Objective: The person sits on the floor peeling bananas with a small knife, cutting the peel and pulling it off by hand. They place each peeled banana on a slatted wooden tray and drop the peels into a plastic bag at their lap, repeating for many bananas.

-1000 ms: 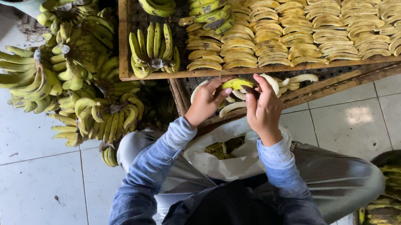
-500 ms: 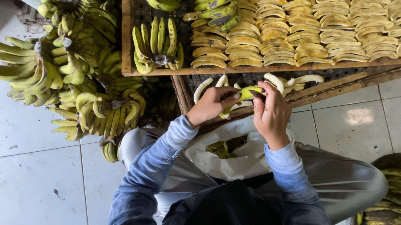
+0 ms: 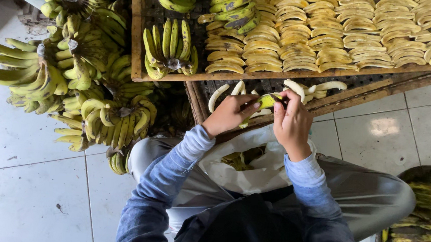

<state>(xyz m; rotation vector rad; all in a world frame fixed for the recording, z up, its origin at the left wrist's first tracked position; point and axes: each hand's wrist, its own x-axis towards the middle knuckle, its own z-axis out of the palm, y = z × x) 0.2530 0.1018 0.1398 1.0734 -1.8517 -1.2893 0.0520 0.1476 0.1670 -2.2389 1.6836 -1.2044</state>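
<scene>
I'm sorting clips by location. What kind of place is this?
Probably a small banana-processing workplace. Peeled bananas lie in rows on a wooden drying tray, unpeeled bunches are heaped on the tiled floor, and both hands, left hand and right hand, hold a banana.

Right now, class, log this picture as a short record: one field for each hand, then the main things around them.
left hand: grips a partly peeled green banana at its near end
right hand: fingers at the same banana's far end
lap: white plastic bag holding peels
lower tray: a few peeled bananas
upper wooden tray: rows of peeled bananas, plus unpeeled bunches
floor, left: bunches of green-yellow bananas on white tiles
</scene>
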